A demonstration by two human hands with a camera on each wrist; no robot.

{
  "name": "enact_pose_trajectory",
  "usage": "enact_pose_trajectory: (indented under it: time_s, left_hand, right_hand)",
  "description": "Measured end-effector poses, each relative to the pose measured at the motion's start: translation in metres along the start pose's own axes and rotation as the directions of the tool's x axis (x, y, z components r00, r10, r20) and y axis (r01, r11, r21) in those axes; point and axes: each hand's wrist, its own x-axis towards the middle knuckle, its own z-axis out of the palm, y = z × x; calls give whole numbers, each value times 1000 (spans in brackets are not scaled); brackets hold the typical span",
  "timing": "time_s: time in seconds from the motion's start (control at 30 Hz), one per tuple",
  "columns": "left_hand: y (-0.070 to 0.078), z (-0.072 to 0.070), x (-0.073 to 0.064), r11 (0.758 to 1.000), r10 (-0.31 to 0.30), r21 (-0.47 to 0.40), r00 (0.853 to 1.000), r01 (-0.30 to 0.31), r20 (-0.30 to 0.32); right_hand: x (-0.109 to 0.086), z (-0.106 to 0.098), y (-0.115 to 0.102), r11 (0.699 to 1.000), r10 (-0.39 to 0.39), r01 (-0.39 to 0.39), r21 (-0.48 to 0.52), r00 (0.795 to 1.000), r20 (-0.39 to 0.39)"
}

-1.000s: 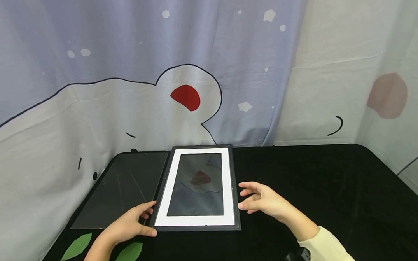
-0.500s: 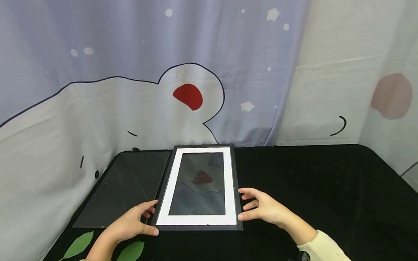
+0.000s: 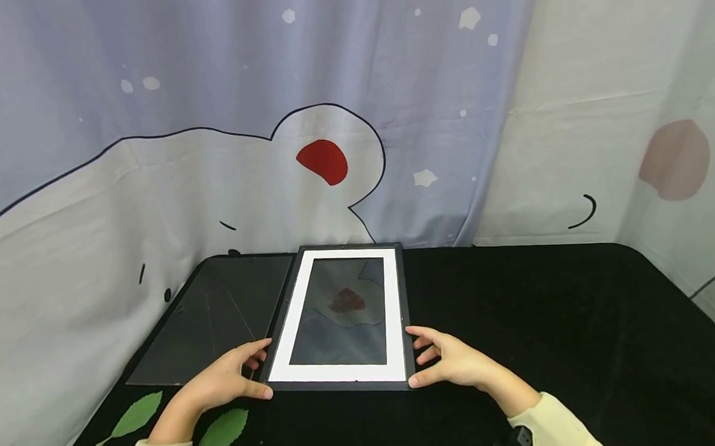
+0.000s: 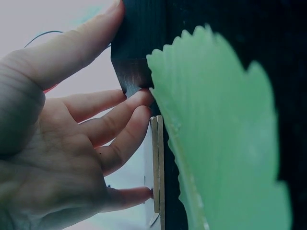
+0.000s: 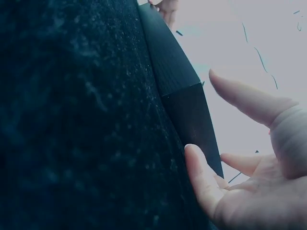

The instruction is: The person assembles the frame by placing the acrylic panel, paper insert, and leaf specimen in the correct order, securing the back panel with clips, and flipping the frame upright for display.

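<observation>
Left of the left grip (image 3: 223, 382): 1 green leaf (image 3: 137, 415), stem to lower left. Beyond that grip's fingers: a dark flat sheet (image 3: 217, 309) on the black bench (image 3: 535, 321). Left grip wide, fingertips at the left side of the picture frame (image 3: 340, 310), thumb by its near left corner. Just nearer than that palm: 2nd green leaf (image 3: 224, 428), toothed edge. Between the 2 grips: the frame, black border, white mat, dark pane reflecting a red patch. Right grip (image 3: 450, 364) wide too, fingers touching the frame's right side, thumb by the near right corner; thumb contact unclear.
</observation>
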Motion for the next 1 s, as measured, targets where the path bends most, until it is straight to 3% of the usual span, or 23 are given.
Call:
enact_pose_trajectory:
  time_s: [0.2,0.53,0.8,1.0]
  left_hand:
    - [2,0,2,1000,-9,8,1000,9,-6]
    - [1,-3,-8,996,66,70,997,-64,-31]
    - [9,-18,-30,985,138,128,976,-117,-169]
    - [9,-26,-51,974,146,206,952,-91,-271]
  right_hand:
    - [0,-1,0,999,-6,5,-48,1000,-20]
    - [0,4,2,998,-4,2,-64,1000,-29]
    - [-1,4,0,997,-1,-1,-77,1000,-26]
    - [-3,5,-3,998,-9,7,-70,1000,-26]
